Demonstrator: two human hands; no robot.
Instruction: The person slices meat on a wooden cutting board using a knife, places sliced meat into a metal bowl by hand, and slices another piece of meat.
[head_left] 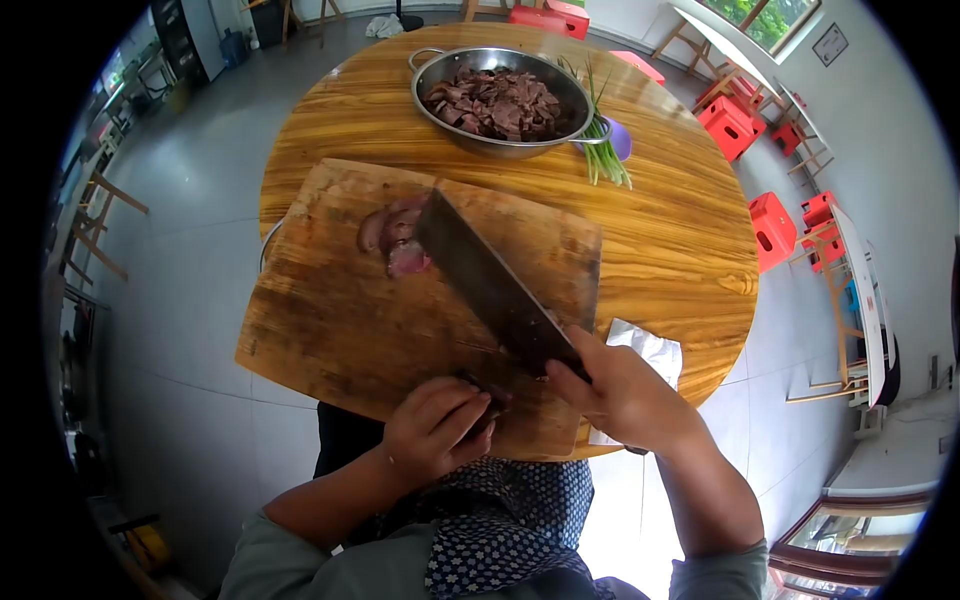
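Note:
My right hand [630, 390] grips the handle of a wide cleaver [490, 285], its dark blade slanting up and left over a wooden cutting board [340, 320]. Near the board's front edge, my left hand [435, 428] curls its fingers around a dark piece of meat [490, 405], mostly hidden by the fingers. Several pinkish slices of meat [395, 235] lie on the far part of the board, close to the cleaver's tip. Behind the board, a two-handled metal basin [505, 148] holds a heap of dark red sliced meat [497, 103].
Green onions [603, 155] and a purple bowl [619, 140] lie beside the basin on the round wooden table [680, 240]. A white packet [650, 350] is at the board's right. Red stools [770, 230] and white tables [858, 290] stand along the right wall.

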